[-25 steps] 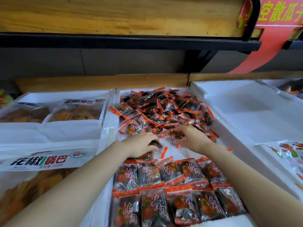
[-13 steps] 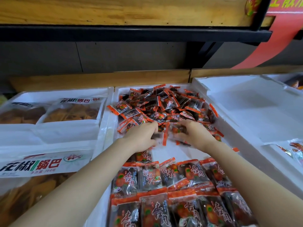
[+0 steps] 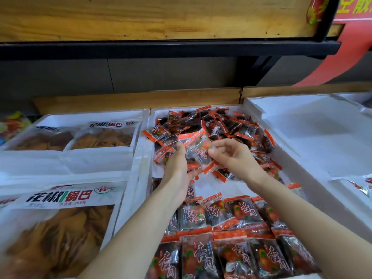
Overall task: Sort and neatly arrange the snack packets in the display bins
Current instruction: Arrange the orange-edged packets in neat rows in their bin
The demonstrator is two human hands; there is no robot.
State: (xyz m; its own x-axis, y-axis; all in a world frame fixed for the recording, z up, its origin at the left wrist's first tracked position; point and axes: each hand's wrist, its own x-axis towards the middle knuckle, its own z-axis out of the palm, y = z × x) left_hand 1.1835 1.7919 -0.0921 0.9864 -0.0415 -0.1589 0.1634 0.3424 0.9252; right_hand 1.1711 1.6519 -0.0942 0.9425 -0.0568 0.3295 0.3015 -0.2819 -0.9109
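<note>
The left hand (image 3: 177,166) grips a few snack packets (image 3: 198,153) at frame centre, above the middle bin (image 3: 213,185); the right hand (image 3: 237,158) pinches the top one; align edges and labels first, then lay them beside the neat rows (image 3: 231,228).

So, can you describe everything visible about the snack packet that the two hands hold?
The snack packet is a clear plastic pouch with orange-red sealed ends, dark contents, red characters and an orange fruit picture. It is held tilted above the loose pile in the white foam bin. The left hand holds it from below; the right hand pinches its right edge.
</note>
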